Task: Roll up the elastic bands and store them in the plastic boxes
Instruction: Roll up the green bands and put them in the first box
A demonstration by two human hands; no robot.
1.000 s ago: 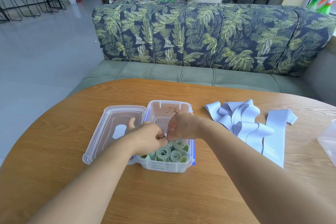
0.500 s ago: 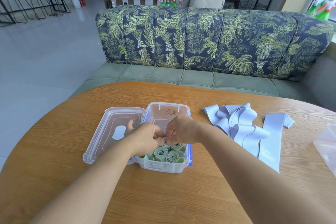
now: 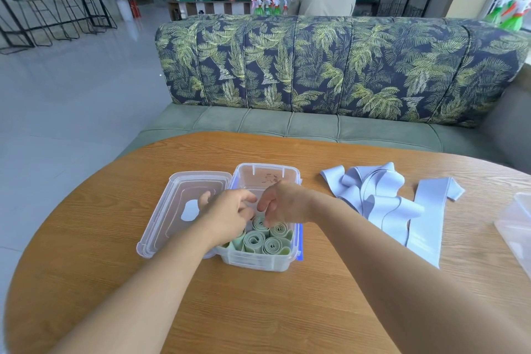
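A clear plastic box stands open in the middle of the round wooden table. Several rolled green elastic bands stand on end in its near half. My left hand reaches in from the left, its fingers loosely bent on the rolls and its thumb over the lid side. My right hand hangs over the box with relaxed fingertips touching the top of a green roll. A pile of unrolled pale blue bands lies to the right of the box.
The box's clear lid lies flat against its left side. Another clear plastic box shows at the right edge. A leaf-patterned sofa stands behind the table, and a person sits beyond it, facing away.
My two hands, pinched together over a green roll before, have drawn slightly apart and loosened their fingers. The view has tilted up a little.
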